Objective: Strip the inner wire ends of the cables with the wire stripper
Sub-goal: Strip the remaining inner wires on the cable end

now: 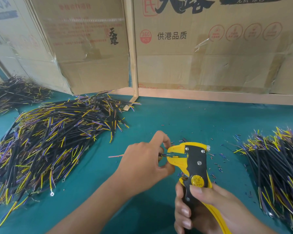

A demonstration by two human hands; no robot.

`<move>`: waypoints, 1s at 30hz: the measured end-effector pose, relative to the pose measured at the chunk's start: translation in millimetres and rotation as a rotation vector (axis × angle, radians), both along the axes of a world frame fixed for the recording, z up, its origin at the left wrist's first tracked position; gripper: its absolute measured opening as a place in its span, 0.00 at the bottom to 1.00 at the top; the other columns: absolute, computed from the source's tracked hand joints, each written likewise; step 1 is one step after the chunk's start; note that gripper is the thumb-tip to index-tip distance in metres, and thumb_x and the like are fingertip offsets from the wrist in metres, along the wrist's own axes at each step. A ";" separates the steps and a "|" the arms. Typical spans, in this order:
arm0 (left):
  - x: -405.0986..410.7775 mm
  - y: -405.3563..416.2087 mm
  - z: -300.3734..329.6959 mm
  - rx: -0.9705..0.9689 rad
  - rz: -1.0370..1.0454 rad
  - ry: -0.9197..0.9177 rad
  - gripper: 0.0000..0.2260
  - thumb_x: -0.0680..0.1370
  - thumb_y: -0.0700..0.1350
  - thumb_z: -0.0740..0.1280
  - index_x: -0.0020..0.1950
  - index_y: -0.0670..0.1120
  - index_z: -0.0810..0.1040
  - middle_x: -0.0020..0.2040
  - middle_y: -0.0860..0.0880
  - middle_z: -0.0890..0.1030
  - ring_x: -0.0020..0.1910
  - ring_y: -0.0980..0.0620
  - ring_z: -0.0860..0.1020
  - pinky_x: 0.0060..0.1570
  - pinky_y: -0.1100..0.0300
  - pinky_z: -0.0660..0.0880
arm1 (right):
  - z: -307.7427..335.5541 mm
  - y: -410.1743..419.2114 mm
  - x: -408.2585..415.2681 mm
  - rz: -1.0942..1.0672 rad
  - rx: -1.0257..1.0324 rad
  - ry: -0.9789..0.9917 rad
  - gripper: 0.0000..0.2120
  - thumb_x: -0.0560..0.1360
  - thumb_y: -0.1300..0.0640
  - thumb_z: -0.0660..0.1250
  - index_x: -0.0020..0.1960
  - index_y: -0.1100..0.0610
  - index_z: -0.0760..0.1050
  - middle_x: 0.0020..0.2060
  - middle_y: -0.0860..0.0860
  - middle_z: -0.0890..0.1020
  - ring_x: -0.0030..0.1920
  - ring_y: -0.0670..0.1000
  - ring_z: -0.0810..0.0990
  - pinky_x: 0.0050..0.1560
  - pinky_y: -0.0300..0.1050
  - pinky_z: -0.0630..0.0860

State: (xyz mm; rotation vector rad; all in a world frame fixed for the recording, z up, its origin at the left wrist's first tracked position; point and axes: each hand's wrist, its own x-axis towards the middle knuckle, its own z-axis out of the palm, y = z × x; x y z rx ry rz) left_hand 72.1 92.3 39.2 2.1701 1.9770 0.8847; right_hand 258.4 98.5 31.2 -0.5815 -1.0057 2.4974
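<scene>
Teal table (176,115); hands gripping stripper (191,159), cable (166,155)

We have one view only, head-worn, wide-angle, looking forward and down from close above our hands (142,164), the green table (193,119) filling the lower frame, cardboard boxes (210,56) standing upright across the top, edges bowed.

Cable (166,155) in yellow stripper (191,159) mouth
</scene>
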 end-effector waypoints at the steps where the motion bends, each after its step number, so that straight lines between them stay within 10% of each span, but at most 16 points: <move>1: 0.5 0.0 -0.4 -0.003 -0.001 0.006 0.16 0.67 0.57 0.62 0.46 0.63 0.55 0.33 0.56 0.79 0.30 0.55 0.70 0.40 0.53 0.73 | -10.0 -1.6 -2.6 -0.019 0.037 0.083 0.27 0.61 0.53 0.84 0.48 0.67 0.75 0.35 0.64 0.71 0.34 0.61 0.73 0.42 0.59 0.70; 30: -8.9 3.1 -0.4 0.055 0.021 0.073 0.18 0.72 0.57 0.68 0.49 0.59 0.59 0.30 0.63 0.74 0.33 0.71 0.71 0.35 0.62 0.65 | 1.9 6.4 13.1 -0.063 0.057 -0.152 0.27 0.57 0.44 0.83 0.33 0.60 0.69 0.25 0.54 0.61 0.21 0.47 0.60 0.25 0.37 0.59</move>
